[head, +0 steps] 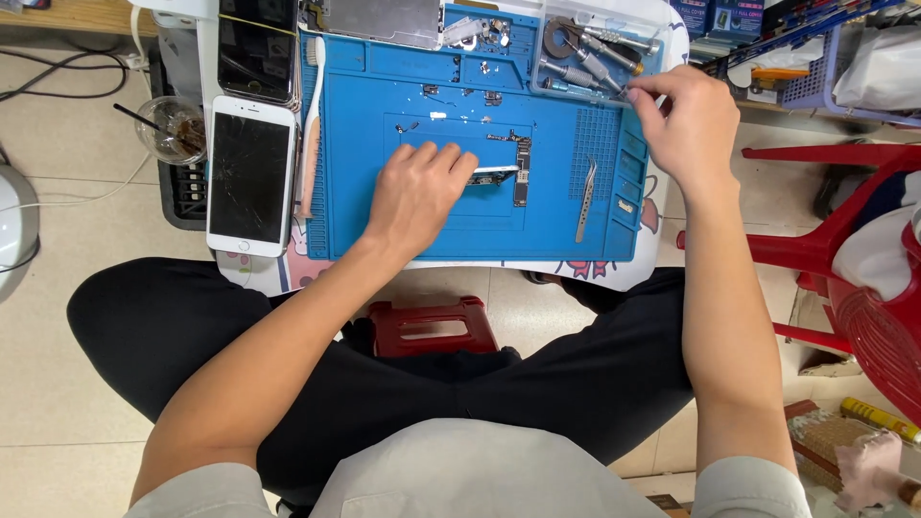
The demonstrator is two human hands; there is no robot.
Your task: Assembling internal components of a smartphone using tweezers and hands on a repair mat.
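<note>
My left hand [414, 192] lies palm down on the blue repair mat [365, 230], its fingertips resting on a small phone part [494, 175] next to a dark circuit board [522, 173]. My right hand [683, 120] is at the mat's upper right corner, fingers pinched on a thin metal tool [622, 93] by the tray of screwdrivers [587, 48]. Metal tweezers [585, 199] lie on the mat between my two hands.
A white phone with a cracked screen [250, 176] and a dark phone [256, 46] lie left of the mat, beside a toothbrush [312, 125] and a plastic cup [171, 129]. A red plastic chair [844, 259] stands at right. A small red stool [432, 326] sits between my legs.
</note>
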